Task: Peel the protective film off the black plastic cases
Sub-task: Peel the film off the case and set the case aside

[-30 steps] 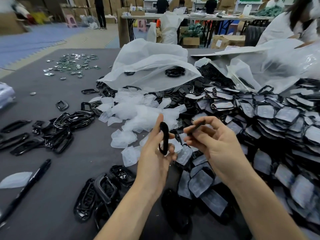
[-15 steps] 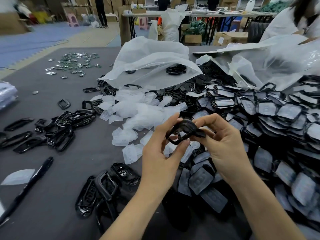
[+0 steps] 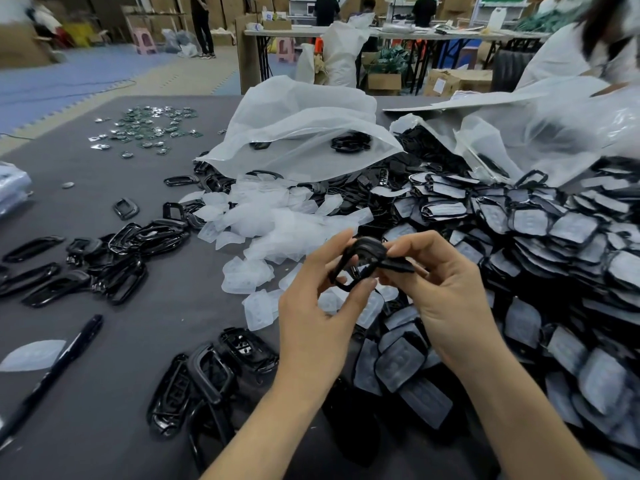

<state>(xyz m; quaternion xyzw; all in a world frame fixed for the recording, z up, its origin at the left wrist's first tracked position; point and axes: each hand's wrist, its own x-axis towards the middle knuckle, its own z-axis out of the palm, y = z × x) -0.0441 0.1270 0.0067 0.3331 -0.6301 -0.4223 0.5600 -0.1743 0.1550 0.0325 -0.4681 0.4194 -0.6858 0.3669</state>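
The left hand and right hand pinch one black case; one pen lies near the grey tabletop's left edge, in a warehouse.

Single head view, facing forward-down over grey table, close

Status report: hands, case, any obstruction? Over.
Left hand and right hand both pinch one black case. Film on it: cannot tell. Nothing blocking the hands.
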